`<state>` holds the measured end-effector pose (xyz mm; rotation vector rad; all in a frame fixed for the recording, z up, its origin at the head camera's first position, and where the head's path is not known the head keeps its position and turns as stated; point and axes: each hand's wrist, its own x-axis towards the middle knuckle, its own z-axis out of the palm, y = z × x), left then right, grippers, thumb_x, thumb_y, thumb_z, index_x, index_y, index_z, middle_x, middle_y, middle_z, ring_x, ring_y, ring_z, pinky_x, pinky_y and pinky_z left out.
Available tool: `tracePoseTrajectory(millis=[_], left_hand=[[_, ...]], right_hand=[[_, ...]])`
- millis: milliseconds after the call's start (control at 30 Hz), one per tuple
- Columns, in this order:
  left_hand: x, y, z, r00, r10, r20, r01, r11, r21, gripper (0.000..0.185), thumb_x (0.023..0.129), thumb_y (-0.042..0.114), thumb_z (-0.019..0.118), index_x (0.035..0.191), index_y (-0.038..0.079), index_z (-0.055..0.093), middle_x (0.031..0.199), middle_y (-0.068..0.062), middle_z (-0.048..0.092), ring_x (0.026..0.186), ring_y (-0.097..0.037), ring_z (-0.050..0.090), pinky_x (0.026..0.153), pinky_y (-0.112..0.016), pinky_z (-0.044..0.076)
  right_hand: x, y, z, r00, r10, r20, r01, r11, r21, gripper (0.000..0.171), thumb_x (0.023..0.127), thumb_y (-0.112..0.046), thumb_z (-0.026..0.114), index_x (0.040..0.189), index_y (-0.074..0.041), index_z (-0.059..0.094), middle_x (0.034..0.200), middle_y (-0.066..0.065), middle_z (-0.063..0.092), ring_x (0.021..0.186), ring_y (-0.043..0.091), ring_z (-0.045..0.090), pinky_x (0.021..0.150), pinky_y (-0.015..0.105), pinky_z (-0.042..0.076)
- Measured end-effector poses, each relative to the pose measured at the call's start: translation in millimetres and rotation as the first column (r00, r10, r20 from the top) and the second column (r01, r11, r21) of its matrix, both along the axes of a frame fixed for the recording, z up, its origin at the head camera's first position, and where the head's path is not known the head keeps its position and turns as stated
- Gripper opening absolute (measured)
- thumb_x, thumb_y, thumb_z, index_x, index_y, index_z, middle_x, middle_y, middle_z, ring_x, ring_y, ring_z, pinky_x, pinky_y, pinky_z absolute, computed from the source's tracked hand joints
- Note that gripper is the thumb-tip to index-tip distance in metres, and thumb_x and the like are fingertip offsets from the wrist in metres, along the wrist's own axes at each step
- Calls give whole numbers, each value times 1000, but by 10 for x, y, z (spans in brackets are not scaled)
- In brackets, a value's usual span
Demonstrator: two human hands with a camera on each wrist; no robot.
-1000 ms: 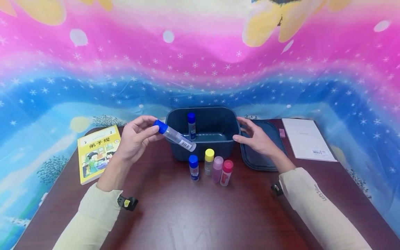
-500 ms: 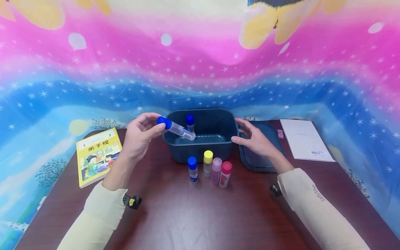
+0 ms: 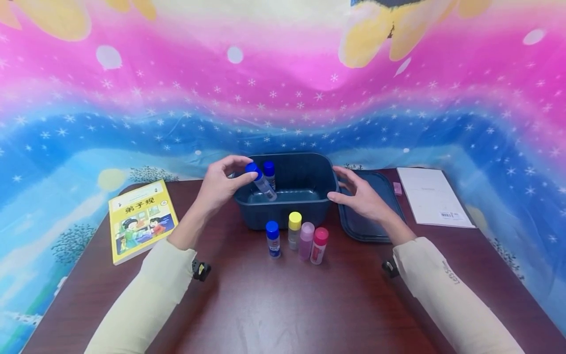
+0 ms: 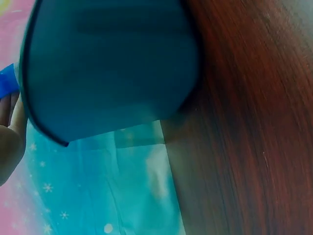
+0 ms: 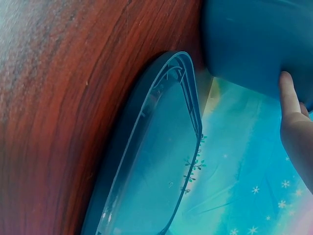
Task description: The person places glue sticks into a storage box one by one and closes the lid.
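Observation:
My left hand (image 3: 220, 184) pinches a blue-capped glue stick (image 3: 265, 189) by its cap, the clear tube slanting down inside the left end of a dark blue plastic bin (image 3: 287, 215). Behind it, another blue-capped glue stick (image 3: 268, 168) stands in the bin. In the left wrist view only the blue cap (image 4: 7, 82) of the held stick shows past the bin's wall. My right hand (image 3: 360, 196) rests on the bin's right side with thumb and fingers spread; the right wrist view shows a fingertip against the wall (image 5: 254, 44).
Before the bin stand a blue-capped glue stick (image 3: 273, 241), a yellow-capped one (image 3: 294, 231), a pink one (image 3: 306, 241) and a red-capped one (image 3: 319, 246). The bin's lid (image 3: 371, 223) lies to the right, near a pink eraser (image 3: 397, 189) and a white booklet (image 3: 435, 196). A yellow book (image 3: 141, 221) lies left.
My left hand has moved right, carrying the blue-capped glue stick from above the bin's front left rim down into the bin and tilting it more upright. The right hand has stayed on the bin.

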<state>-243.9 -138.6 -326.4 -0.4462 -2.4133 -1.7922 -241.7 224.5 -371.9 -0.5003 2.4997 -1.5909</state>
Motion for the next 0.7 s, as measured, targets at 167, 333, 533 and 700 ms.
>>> tracePoseTrajectory(millis=[167,333,533,700], left_hand=[[-104,63,1,998,9,65,-3,995,-95,38,91,28,79,124,11,69,126,-6,65,119,-25,58,97,-47,51],[-177,124,-6,994,12,113,6,986,-166,36,92,26,78,123,11,69,122,-7,66,115,-24,59,95,-46,52],[-251,218,27,987,1,159,29,981,-190,35,91,21,80,122,9,70,117,-10,68,109,-26,63,91,-44,56],[-296,293,32,981,-11,193,58,969,-241,33,90,18,80,121,9,71,118,-10,68,110,-25,63,90,-42,56]], right_hand=[[-2,-2,7,1000,6,-3,-6,1000,-4,73,101,-25,65,161,-13,25,166,14,21,148,41,28,115,62,27],[5,-10,5,1000,7,4,-7,1000,2,74,101,-27,66,161,-14,25,166,13,21,148,41,28,115,61,29],[0,5,16,1000,-5,4,5,1000,10,75,100,-30,66,161,-15,26,166,13,22,148,41,29,115,61,29],[-13,-1,16,1000,1,3,-1,1000,9,75,100,-29,66,161,-15,26,166,12,21,148,40,28,116,62,27]])
